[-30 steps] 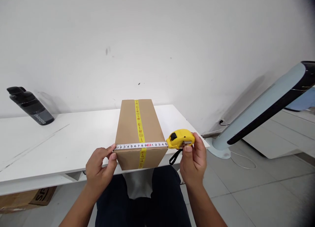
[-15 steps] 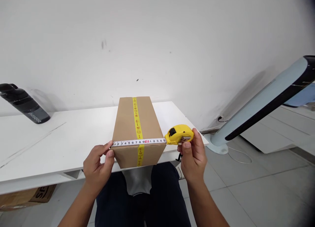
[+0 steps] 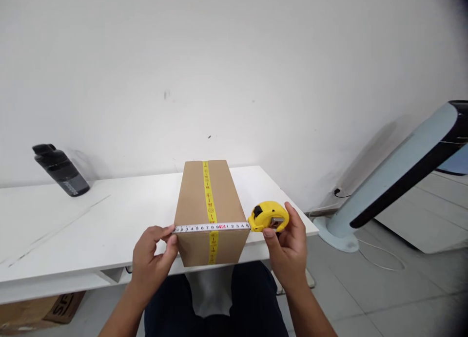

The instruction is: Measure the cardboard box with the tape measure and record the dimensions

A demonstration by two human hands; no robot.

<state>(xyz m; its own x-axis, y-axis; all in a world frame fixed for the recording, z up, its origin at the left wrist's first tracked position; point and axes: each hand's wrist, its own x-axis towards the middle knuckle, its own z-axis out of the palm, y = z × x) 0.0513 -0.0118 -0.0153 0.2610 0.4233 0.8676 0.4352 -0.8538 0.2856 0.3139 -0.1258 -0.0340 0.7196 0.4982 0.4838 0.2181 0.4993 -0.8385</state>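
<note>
A brown cardboard box [image 3: 193,196] with yellow printed tape along its middle sits at the front edge of the white table [image 3: 146,200]. Across the near top edge of the box lies the white blade of a tape measure [image 3: 270,215], drawn out to about 15. My left hand [image 3: 155,254] pinches the blade's end at the box's left corner. At the right corner, my right hand [image 3: 290,252] grips the yellow case, its thumb below and fingers behind. The case stands just beyond the box's right edge.
A black bottle [image 3: 62,171] stands at the table's back left, near the wall. On the floor to the right rises a pale blue tower appliance [image 3: 398,176] with a cord. Another cardboard box [image 3: 40,310] lies under the table.
The whole view has shifted, so the scene appears lower and slightly to the right. Both hands keep their hold, and the blade stays across the same box edge.
</note>
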